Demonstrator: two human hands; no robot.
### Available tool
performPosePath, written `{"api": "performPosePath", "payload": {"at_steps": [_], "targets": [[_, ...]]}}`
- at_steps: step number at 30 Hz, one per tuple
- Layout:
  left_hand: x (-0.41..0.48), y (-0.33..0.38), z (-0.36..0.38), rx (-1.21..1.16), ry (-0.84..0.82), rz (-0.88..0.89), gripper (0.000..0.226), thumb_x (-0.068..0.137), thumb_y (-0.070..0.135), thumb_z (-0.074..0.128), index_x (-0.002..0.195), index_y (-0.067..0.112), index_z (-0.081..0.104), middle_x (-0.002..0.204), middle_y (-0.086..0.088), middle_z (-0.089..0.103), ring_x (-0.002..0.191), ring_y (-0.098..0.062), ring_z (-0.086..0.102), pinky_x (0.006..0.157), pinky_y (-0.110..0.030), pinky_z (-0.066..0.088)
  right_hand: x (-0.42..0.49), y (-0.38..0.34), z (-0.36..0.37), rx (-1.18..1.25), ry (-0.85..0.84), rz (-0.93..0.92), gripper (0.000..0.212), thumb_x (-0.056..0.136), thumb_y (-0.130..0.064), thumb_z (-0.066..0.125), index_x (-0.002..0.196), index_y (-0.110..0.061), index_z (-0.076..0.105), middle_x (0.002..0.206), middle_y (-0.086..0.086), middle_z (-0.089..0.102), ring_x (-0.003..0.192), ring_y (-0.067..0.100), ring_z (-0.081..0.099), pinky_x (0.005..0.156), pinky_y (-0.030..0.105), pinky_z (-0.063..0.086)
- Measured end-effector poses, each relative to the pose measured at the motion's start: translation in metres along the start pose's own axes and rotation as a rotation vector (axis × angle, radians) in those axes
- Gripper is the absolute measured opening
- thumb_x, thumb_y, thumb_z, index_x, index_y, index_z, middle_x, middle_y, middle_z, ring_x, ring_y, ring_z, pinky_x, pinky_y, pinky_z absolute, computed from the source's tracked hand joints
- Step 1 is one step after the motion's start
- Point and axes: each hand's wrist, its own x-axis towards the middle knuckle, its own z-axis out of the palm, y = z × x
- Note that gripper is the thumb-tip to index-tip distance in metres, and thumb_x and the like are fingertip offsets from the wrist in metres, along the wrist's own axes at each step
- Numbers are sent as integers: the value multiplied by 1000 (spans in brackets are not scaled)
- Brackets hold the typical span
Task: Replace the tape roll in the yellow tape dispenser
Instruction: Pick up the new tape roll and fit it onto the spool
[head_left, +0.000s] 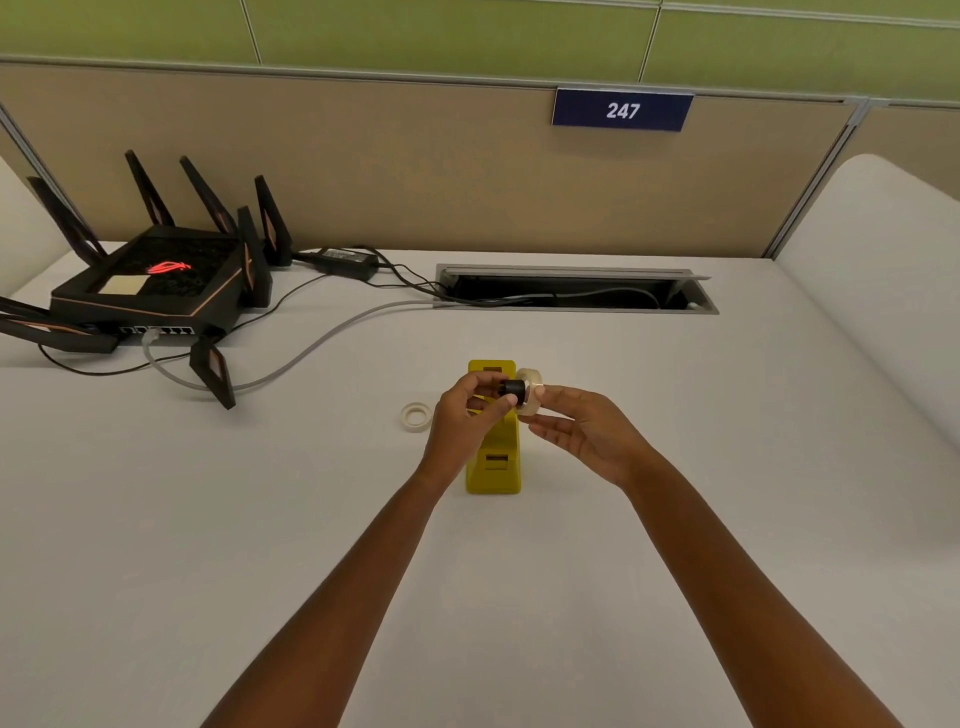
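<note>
We hold both hands above the yellow tape dispenser (493, 457), which stands on the white desk (675, 519). Our left hand (462, 421) pinches the black spool core (511, 388) with closed fingers (498, 402). Our right hand (587, 431) grips the clear tape roll (531, 391), touching the core's end. A second, thinner roll (415, 415) lies flat just left of the dispenser.

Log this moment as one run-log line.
left hand: holds black hub | right hand: holds new tape roll | yellow dispenser: on desk, empty | old roll: on desk, left
</note>
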Motion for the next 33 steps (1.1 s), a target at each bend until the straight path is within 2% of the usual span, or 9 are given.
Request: {"api": "performPosePath", "payload": {"at_steps": [4, 8, 13, 17, 21, 24, 27, 30, 33], "targets": [[-1, 2, -1, -7, 7, -5, 27, 83, 14, 62, 109, 7, 59, 98, -5, 62, 85, -17, 55, 69, -15, 44, 0, 0, 0, -63, -12, -23, 17, 92, -13, 52, 103, -5, 62, 97, 5, 66, 89, 18, 66, 80, 20, 55], [-1, 4, -2, 17, 9, -3, 27, 83, 14, 63, 108, 7, 59, 97, -3, 61, 85, -15, 54, 65, -8, 44, -1, -1, 1, -118, 2, -41, 12, 92, -12, 52, 91, -10, 64, 93, 6, 67, 87, 16, 66, 78, 18, 55], [-2, 5, -2, 6, 15, -18, 27, 81, 12, 65, 107, 5, 60, 97, -5, 61, 88, -19, 55, 73, -18, 44, -1, -2, 2, -167, 10, -62, 10, 91, -9, 53, 89, -10, 63, 91, 7, 66, 85, 16, 66, 72, 15, 56], [-2, 5, -3, -18, 22, -44, 27, 82, 12, 64, 107, 4, 60, 97, -6, 61, 90, -19, 55, 75, -18, 44, -1, -2, 5, -184, 27, -84, 10, 91, -12, 53, 87, -11, 63, 91, 8, 66, 83, 19, 66, 67, 12, 57], [-3, 5, -3, -128, 43, -123, 25, 83, 14, 62, 106, 4, 60, 98, -8, 61, 92, -19, 55, 74, -20, 45, 0, -1, 6, -188, 29, -92, 12, 91, -13, 53, 95, -8, 64, 94, 6, 66, 84, 17, 66, 69, 13, 56], [-2, 6, -5, -190, 50, -167, 26, 85, 14, 60, 107, 2, 58, 99, -10, 61, 87, -16, 56, 70, -18, 46, 0, -1, 8, -189, -20, -97, 18, 88, -3, 55, 104, -7, 63, 94, 5, 66, 86, 14, 65, 74, 14, 56], [-1, 7, -6, -200, 46, -184, 27, 85, 14, 59, 110, 2, 58, 101, -10, 61, 92, -19, 56, 69, -18, 46, 1, -3, 10, -282, -9, -107, 34, 83, 9, 58, 114, -3, 60, 105, 7, 64, 92, 16, 63, 77, 16, 54], [-2, 8, -6, -210, 44, -190, 28, 85, 13, 59, 111, 2, 57, 101, -10, 60, 94, -20, 55, 68, -18, 46, 2, -3, 14, -302, 34, -124, 36, 81, 12, 58, 115, 0, 59, 107, 9, 61, 94, 19, 61, 73, 13, 54], [-2, 10, -6, -212, 42, -188, 28, 86, 13, 59, 111, 2, 57, 101, -10, 60, 93, -21, 55, 67, -19, 45, 2, -2, 16, -288, 57, -146, 31, 82, 10, 58, 113, 3, 60, 103, 11, 62, 84, 16, 63, 68, 10, 55]]}}
